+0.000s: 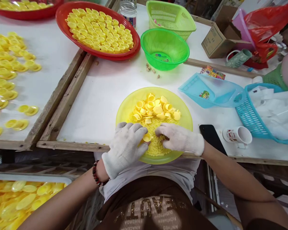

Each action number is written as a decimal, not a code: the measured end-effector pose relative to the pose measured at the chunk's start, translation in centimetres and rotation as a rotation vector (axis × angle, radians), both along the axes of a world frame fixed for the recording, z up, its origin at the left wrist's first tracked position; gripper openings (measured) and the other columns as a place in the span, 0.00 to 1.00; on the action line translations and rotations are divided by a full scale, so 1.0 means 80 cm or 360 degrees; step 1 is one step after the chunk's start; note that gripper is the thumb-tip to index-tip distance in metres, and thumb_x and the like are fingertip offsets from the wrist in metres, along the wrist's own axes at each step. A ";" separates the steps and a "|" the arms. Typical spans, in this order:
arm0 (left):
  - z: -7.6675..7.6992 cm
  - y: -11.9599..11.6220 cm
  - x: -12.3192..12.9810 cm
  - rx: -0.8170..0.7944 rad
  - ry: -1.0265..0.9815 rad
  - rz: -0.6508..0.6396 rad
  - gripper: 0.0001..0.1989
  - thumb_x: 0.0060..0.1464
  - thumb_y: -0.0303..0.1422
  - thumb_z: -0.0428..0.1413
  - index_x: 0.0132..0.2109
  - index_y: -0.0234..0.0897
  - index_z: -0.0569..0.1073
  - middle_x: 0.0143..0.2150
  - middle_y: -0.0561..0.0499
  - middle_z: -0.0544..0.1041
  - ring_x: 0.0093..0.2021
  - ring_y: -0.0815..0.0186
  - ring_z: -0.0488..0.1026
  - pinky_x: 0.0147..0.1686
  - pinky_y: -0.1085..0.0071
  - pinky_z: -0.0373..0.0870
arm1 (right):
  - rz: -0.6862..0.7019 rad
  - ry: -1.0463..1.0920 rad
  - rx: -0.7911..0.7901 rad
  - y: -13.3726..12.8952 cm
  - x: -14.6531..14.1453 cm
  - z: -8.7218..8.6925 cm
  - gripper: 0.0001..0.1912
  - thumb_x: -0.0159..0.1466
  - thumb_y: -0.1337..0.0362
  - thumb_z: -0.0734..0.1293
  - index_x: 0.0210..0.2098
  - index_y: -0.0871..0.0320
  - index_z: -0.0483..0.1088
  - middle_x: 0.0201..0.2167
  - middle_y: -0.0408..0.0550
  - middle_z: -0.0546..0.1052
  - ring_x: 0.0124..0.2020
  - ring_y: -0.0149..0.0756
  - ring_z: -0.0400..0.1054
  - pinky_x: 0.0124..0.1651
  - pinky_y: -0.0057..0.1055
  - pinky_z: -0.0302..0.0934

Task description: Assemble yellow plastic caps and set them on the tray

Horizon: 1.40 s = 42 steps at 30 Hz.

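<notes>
A round yellow plate (124, 108) lies at the table's front edge. Yellow plastic cups (157, 110) are heaped on its far half, with small yellow pellets (156, 147) nearer to me. My left hand (127, 145), in a white glove, pinches one small yellow cup (147, 137) between thumb and fingers at the plate's left side. Across from it, my right hand (176, 137), also gloved, rests over the pellets with its fingers curled together; whatever they hold is hidden.
Behind the plate stand a green bowl (164, 48) and a red tray (62, 19) of yellow cups. To the right are a blue scoop (213, 89), a phone (212, 137), a mug (237, 135) and a blue basket (252, 111). Wooden strips (62, 99) edge the table.
</notes>
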<state>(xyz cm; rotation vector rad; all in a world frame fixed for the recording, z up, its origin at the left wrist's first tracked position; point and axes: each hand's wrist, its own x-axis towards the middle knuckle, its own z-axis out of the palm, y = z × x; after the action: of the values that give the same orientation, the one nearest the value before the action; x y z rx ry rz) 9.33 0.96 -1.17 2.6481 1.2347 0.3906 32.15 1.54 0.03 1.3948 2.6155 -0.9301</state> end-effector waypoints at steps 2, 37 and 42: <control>0.000 0.001 0.004 -0.0076 0.0006 0.0027 0.09 0.57 0.38 0.59 0.42 0.38 0.75 0.40 0.50 0.77 0.40 0.55 0.74 0.44 0.54 0.66 | 0.0010 0.0165 0.0039 0.002 -0.001 0.003 0.15 0.55 0.75 0.62 0.41 0.59 0.70 0.38 0.47 0.73 0.39 0.36 0.66 0.45 0.33 0.62; -0.013 -0.003 0.000 -0.0063 -0.0357 0.0067 0.11 0.57 0.36 0.61 0.44 0.36 0.72 0.39 0.49 0.79 0.40 0.56 0.77 0.44 0.56 0.69 | -0.0112 0.0112 0.0304 -0.013 0.008 0.029 0.09 0.67 0.71 0.62 0.43 0.58 0.73 0.38 0.46 0.77 0.39 0.34 0.70 0.44 0.32 0.61; -0.002 -0.002 -0.024 0.0034 -0.0726 0.0107 0.12 0.61 0.35 0.59 0.50 0.38 0.71 0.47 0.48 0.78 0.47 0.59 0.76 0.50 0.59 0.72 | -0.0135 -0.0409 0.0372 -0.009 0.018 0.029 0.04 0.67 0.68 0.63 0.37 0.57 0.71 0.36 0.47 0.74 0.37 0.37 0.67 0.38 0.33 0.58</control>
<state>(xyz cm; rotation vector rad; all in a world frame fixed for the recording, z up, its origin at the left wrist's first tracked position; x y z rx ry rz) 7.40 0.78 -1.30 2.3459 1.1688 0.9584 33.63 0.82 2.32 1.5665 2.5490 -0.4243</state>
